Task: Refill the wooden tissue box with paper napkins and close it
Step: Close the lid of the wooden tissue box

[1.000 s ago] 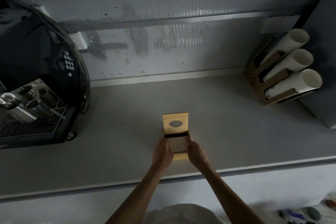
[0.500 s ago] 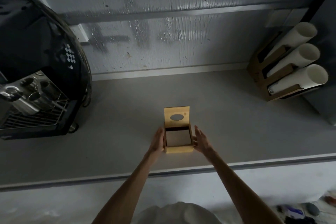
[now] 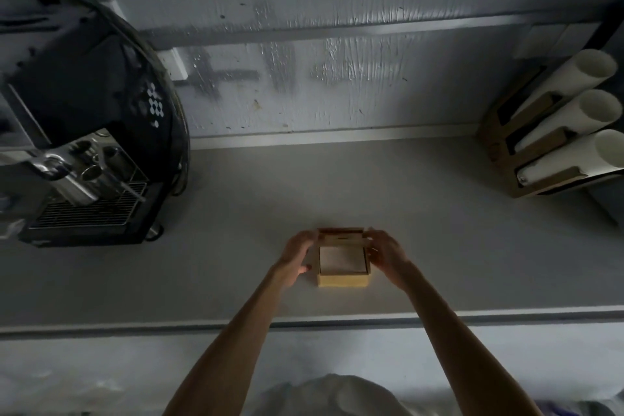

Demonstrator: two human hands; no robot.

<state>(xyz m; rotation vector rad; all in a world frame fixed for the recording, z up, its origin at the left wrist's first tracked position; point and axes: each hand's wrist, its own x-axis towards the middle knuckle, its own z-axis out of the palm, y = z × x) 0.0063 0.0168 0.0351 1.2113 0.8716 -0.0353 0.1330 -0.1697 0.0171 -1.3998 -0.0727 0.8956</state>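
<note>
**Inspector A:** Head view. What do we record for the task item?

**Inspector B:** We note the square, light-wood tissue box standing on the grey table, about central and near the front edge. Its top is uncovered. A stack of pale paper napkins lies inside and fills the opening.

**Inspector A:** And the lid?

**Inspector B:** The flat wooden lid stands tilted over the far side of the box. We find the left hand at its left end, fingers curled round the edge. The right hand is at its right end, fingertips pinching it.

**Inspector A:** Surroundings?

**Inspector B:** A black espresso machine with a metal drip grate sits at the table's left, well apart from the box. At far right, a brown wooden rack holds three white cylinders, all tilted. We record a scuffed pale wall behind.
</note>
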